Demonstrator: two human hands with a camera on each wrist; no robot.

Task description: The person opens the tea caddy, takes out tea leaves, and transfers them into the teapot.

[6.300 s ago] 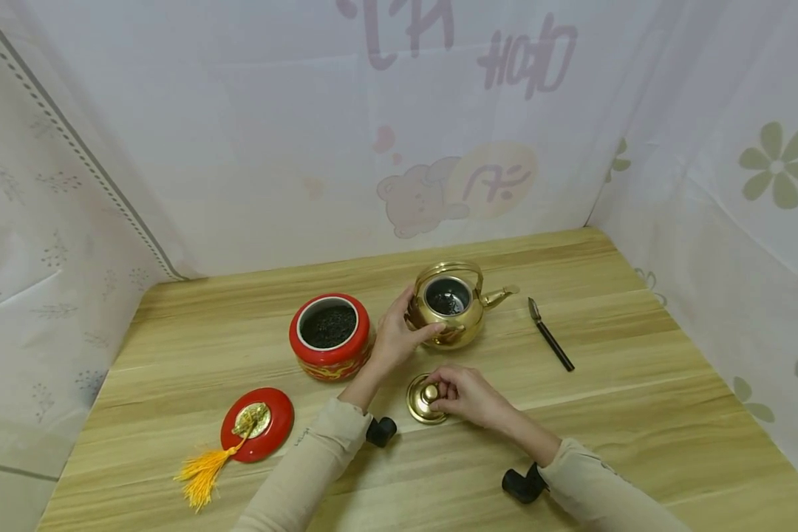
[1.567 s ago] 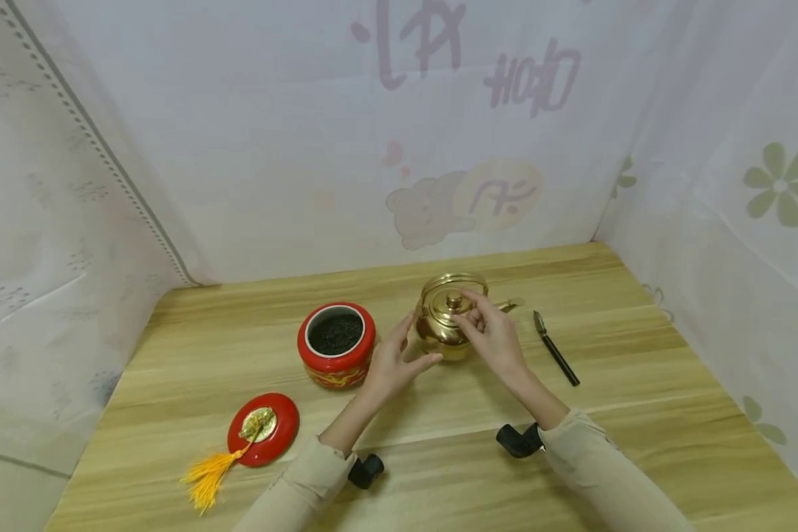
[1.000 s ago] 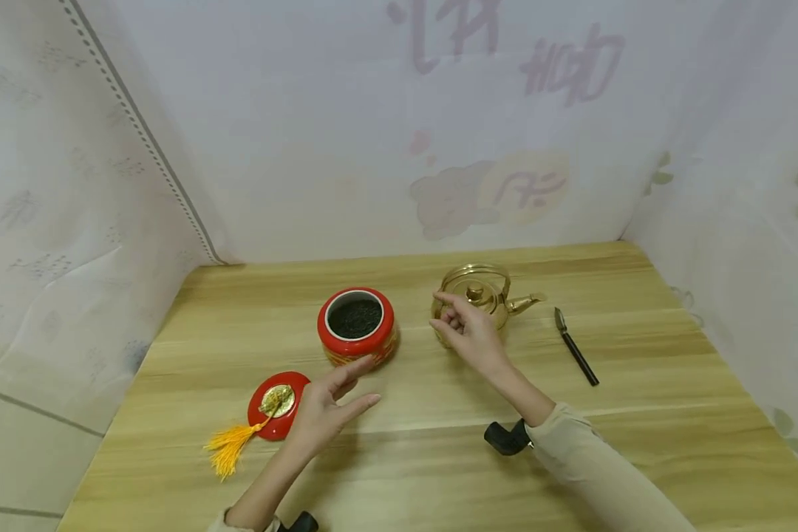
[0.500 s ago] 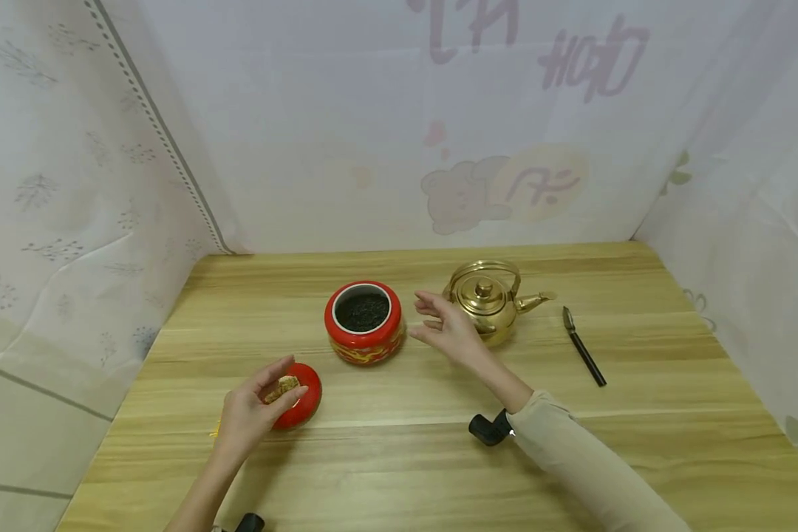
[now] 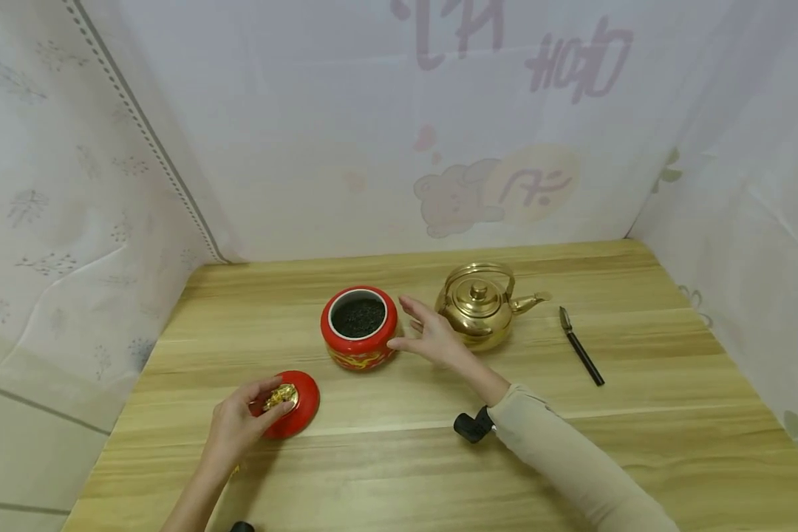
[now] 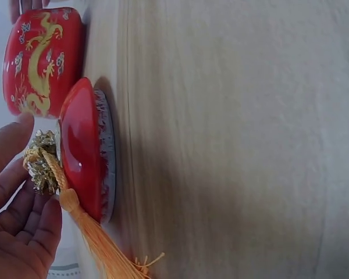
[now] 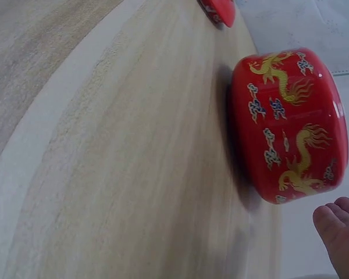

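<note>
My left hand [image 5: 236,421] reaches over a red jar lid [image 5: 308,405] that lies on the table. Thumb and fingers stand on either side of its gold ornamental knob [image 6: 45,163], with a gap by the thumb in the left wrist view. A yellow tassel [image 6: 102,244] hangs from the knob. My right hand [image 5: 439,346] is held with fingers spread at the right side of a red tea jar [image 7: 288,125] decorated with golden dragons. The jar has no lid on and holds dark loose tea leaves [image 5: 357,318]. Nothing is in the right hand.
A golden teapot [image 5: 482,325] with its lid on stands just behind the right hand, its spout to the right. Farther right lies a slim tool [image 5: 581,347] with a black handle and metal tip. Printed cloth walls [image 5: 306,148] enclose the wooden table [image 5: 386,473].
The right hand has put the teapot lid on, let go and moved left to the jar. The left hand has left the teapot and come down to the red lid.
</note>
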